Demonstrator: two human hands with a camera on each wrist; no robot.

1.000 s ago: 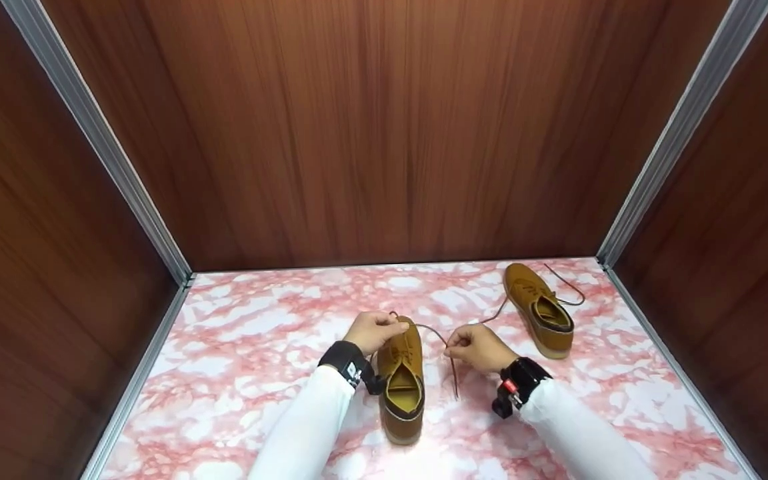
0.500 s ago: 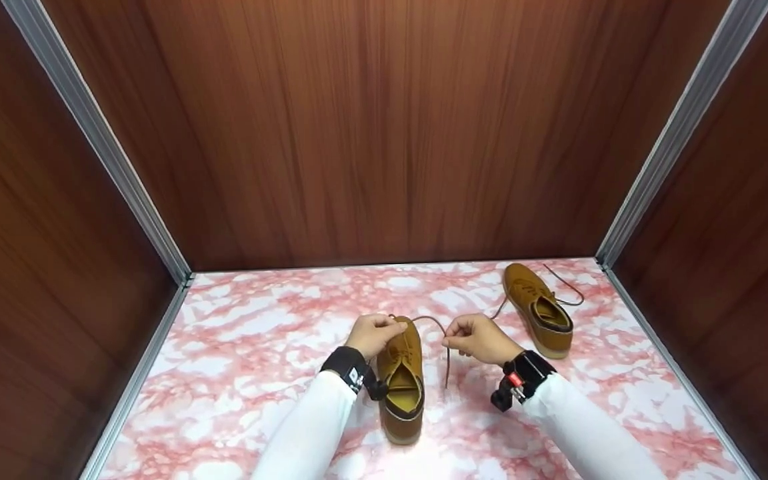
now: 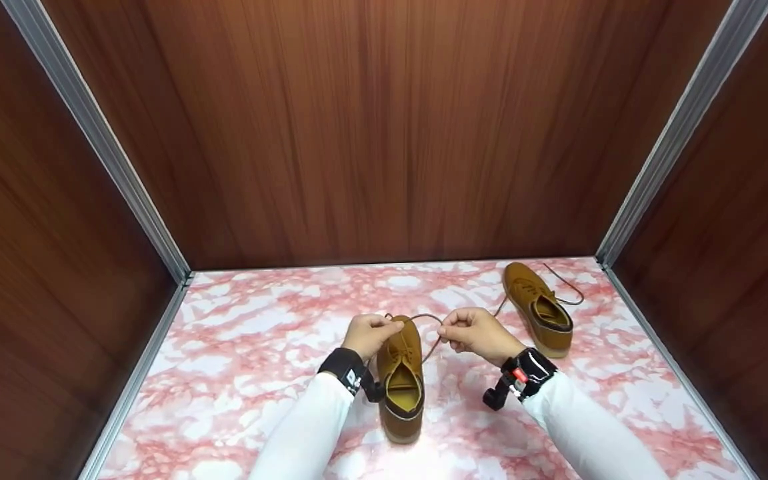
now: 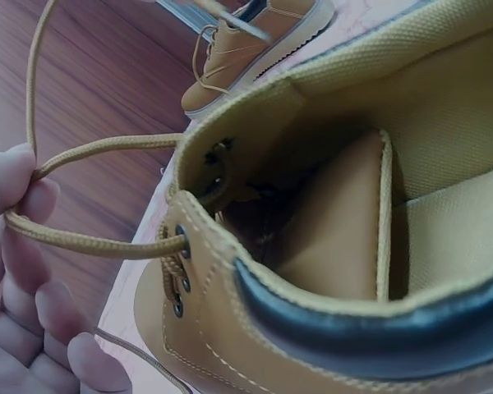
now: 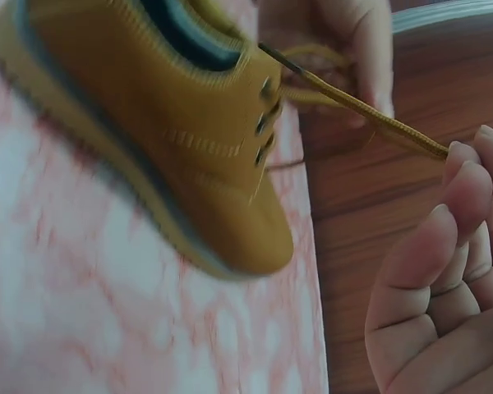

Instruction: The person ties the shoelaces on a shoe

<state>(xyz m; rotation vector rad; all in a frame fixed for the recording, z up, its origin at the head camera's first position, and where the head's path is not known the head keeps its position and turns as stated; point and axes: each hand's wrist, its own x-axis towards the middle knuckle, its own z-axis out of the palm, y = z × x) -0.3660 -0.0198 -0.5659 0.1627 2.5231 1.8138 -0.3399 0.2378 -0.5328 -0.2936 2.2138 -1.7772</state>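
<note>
A tan lace-up shoe (image 3: 401, 427) stands in front of me, toe pointing away. Over its toe, my left hand (image 3: 365, 335) pinches the brown shoelace (image 4: 90, 244) where strands from both eyelet sides meet, as the left wrist view shows. The tongue (image 4: 337, 230) shows inside the shoe's opening. To the right of the shoe, my right hand (image 3: 479, 333) pinches one length of lace (image 5: 378, 119) between thumb and fingertips. From those fingers its free end, with a dark tip, slants back toward the shoe. An arc of lace spans between both hands.
A matching shoe (image 3: 553, 340) stands at the back right, its laces (image 3: 574, 302) loose on either side. Pink and white marbled tabletop (image 3: 257, 373) lies under everything. Wood-grain panels (image 3: 384, 133) with metal corner posts (image 3: 684, 133) enclose the back and sides.
My right hand has moved up and slightly left with the lace. The free lace end, which hung straight down, now slants toward the near shoe. The left hand has hardly moved.
</note>
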